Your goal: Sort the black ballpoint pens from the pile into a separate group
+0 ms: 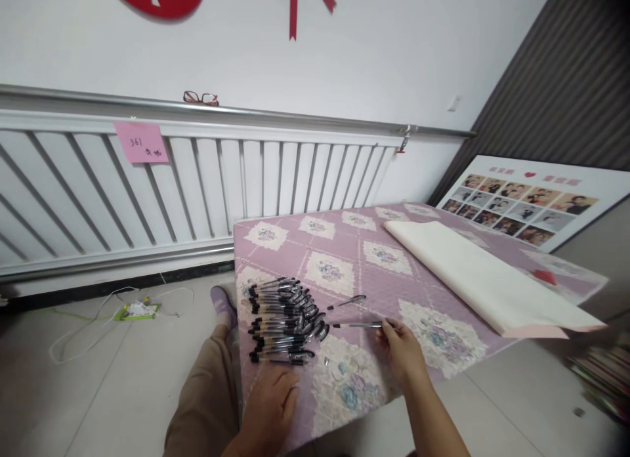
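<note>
One pen point(357, 325) is pinched at its end by the right hand point(401, 348), just right of the pen pile point(283, 319), kept w/in reach. Left hand point(270, 404) is laid flat, fingers loosely spread, on the tabletop point(344, 247) edge, prob. for support.

I can read one thing for sure: a pink note point(140, 142) stuck on the white radiator point(275, 181) at far left, handwritten "361" with two small marks beneath that I can't make out. The photo board point(522, 201) at far right carries pink heading marks, too blurred for me to read.
</note>
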{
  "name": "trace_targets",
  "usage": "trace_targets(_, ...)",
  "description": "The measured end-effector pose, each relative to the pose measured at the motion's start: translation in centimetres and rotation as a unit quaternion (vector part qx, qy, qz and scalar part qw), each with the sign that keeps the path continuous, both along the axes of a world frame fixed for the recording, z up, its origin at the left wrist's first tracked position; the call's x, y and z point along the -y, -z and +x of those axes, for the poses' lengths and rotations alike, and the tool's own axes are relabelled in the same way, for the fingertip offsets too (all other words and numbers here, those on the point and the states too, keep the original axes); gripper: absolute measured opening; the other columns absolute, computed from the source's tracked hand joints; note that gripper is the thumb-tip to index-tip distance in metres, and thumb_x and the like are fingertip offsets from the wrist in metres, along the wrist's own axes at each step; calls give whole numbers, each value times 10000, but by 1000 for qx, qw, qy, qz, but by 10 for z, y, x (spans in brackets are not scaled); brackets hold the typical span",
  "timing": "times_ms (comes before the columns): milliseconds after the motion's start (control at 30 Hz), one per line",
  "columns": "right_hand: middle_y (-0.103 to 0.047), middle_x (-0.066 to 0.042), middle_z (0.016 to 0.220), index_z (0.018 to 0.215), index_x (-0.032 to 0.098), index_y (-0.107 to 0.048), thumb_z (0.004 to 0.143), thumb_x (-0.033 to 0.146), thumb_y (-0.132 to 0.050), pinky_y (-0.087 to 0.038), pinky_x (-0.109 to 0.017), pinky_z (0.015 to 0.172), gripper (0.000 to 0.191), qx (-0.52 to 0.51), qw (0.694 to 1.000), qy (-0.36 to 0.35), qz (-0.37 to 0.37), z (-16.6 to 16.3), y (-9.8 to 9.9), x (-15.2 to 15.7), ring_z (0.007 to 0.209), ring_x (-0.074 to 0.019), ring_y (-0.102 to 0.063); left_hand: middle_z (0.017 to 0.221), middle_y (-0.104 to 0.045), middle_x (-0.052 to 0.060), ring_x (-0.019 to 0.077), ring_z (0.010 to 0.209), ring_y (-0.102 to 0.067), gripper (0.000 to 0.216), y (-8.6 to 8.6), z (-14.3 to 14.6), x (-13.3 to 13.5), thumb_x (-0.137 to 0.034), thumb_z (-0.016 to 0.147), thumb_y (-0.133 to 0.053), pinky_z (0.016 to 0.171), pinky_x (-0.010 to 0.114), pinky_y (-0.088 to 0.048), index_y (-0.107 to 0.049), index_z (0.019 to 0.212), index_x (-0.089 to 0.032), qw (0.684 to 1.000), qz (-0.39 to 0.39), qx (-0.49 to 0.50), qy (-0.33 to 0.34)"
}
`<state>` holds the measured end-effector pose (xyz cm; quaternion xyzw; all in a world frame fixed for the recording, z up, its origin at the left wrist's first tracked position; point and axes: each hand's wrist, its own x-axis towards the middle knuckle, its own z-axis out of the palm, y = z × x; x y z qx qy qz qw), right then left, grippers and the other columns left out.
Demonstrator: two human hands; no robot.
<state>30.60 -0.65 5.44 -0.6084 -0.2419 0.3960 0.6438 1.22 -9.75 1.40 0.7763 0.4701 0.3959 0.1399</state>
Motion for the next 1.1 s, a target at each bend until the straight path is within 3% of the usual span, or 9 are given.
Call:
trace_targets(233, -622, 51, 532, 834, 189, -592, 557, 287, -742, -496, -197, 435, 330, 31, 999, -2, -21, 10, 10, -41, 453, -106, -577, 875, -678, 64, 188, 787, -644, 213, 6, -2, -8, -151, 855, -452, 680, 291, -534, -637, 947, -202, 998, 47, -41, 28)
trace_targets(533, -630, 15, 513, 746, 161, -639, 589, 273, -745, -491, -231, 448, 220, 69, 997, -18, -39, 15, 20, -72, 455, -125, -581, 825, -681, 34, 161, 725, -653, 188, 20, -5, -18, -158, 848, -471, 637, 235, -528, -620, 947, -218, 991, 108, -63, 49)
trace_targets(700, -625, 9, 506, 730, 151, -661, 613, 250, -722, -477, -242, 444, 164, 90, 994, -22, -49, 18, 24, -80, 456, -134, -578, 808, -678, 30, 155, 711, -652, 169, 22, -5, -20, -169, 860, -475, 644, 223, -523, -619, 932, -220, 990, 114, -61, 54)
trace_targets(1100, -691, -19, 678, 840, 165, -661, 634, 300, -674, -531, -263, 532, 246, 160, 986, -22, -27, 21, 35, -79, 579, -159, -639, 809, -681, 31, 151, 707, -654, 168, 22, -4, -21, -200, 886, -471, 632, 217, -520, -630, 933, -228, 991, 101, -63, 54)
